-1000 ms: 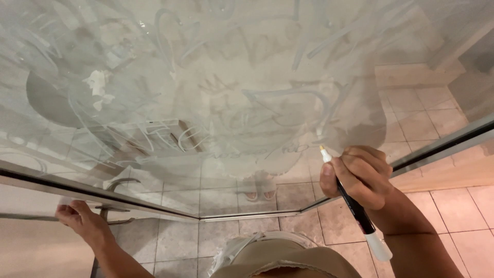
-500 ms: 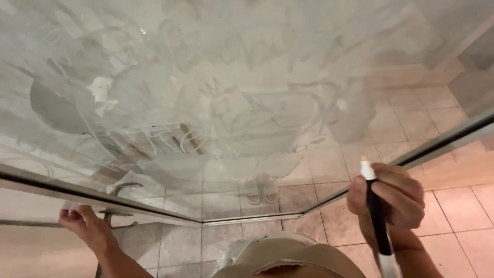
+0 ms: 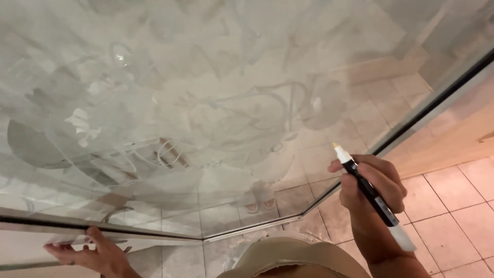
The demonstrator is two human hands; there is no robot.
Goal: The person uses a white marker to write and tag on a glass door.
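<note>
Head view looks down along a large glass pane that slants away from me, its surface covered in pale white marker drawing and smeared cloudy patches. My right hand is wrapped around a black paint marker, fingers curled about its barrel and thumb pressed on the near side; the white nib points up and to the left, lifted just off the glass, and the white cap end sticks out below my wrist. My left hand is low at the bottom left, fingers spread and resting against the underside of the pane near its dark metal edge strip. That strip runs along the bottom of the glass and bends up to the right past the marker. Beige floor tiles show beyond it, and through the glass more tiles appear dimly.
</note>
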